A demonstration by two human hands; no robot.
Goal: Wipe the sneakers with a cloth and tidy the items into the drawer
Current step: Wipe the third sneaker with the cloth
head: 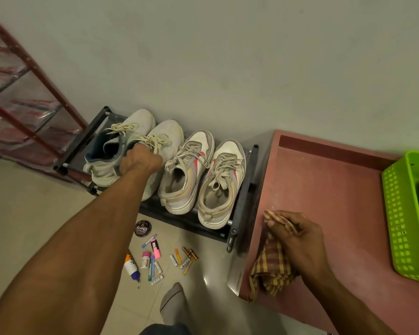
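Two pairs of sneakers stand on a low black shoe rack (242,197) against the wall. My left hand (139,160) grips the collar of the right shoe of the pale grey pair (166,136); the other grey shoe (102,155) sits just to its left. The white pair with pink stripes (191,163) (224,180) is to the right, untouched. My right hand (298,234) grips a red-and-yellow checked cloth (270,269) on the pink surface.
Small items lie scattered on the tiled floor (22,213) before the rack: a shoe polish tin (143,228), a glue bottle (131,265), pens, markers and small tubes. A green plastic basket (399,218) stands on the pink surface (324,184). A red-framed rack (22,97) stands at left.
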